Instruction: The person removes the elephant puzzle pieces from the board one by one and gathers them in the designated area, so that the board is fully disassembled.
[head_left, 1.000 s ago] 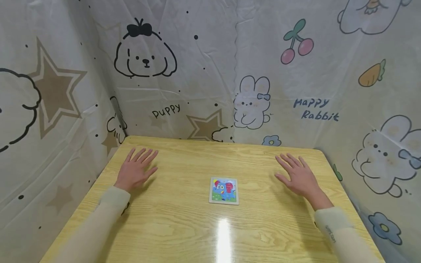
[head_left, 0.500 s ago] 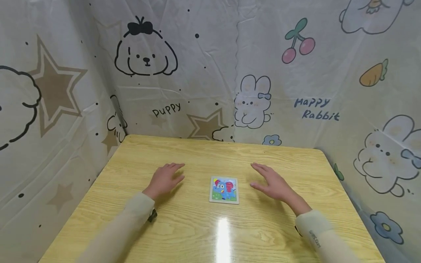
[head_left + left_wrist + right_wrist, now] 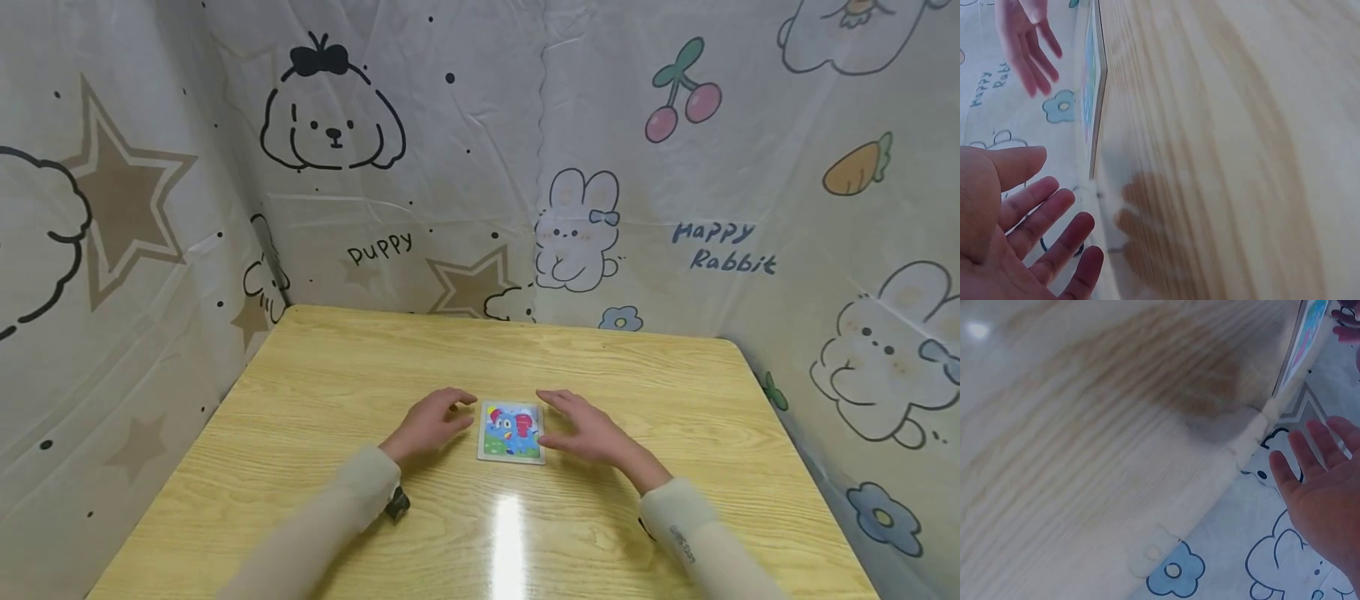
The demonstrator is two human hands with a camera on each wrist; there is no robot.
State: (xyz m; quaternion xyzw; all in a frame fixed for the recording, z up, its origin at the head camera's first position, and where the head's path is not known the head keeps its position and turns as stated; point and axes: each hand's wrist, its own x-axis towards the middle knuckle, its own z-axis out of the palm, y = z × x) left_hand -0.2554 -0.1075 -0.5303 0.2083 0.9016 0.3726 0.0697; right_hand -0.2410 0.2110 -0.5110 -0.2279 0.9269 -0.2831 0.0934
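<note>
A small square picture board (image 3: 512, 433), pale-edged and printed with a blue elephant with red ears, lies flat on the wooden table (image 3: 420, 542). Just left of it is my left hand (image 3: 429, 427), fingers loosely bent and holding nothing. My right hand (image 3: 588, 432) hovers at the right side, its thumb tip overlapping the board's edge in the head view. In the left wrist view, a gap separates the left fingers (image 3: 1066, 219) from the board (image 3: 1090, 87). The right wrist view shows the right fingers (image 3: 1300, 453) spread a little, apart from the board (image 3: 1307, 339).
A printed curtain (image 3: 480, 125) with puppies, rabbits and stars surrounds the table's back and sides. A bright light reflection (image 3: 508, 542) lies on the table's near part. A small dark object (image 3: 397, 504) shows under the left cuff.
Both hands have come inward from the table's sides toward the board, left hand going right and right hand going left. Their spread fingers have drawn closer together. The board has stayed put.
</note>
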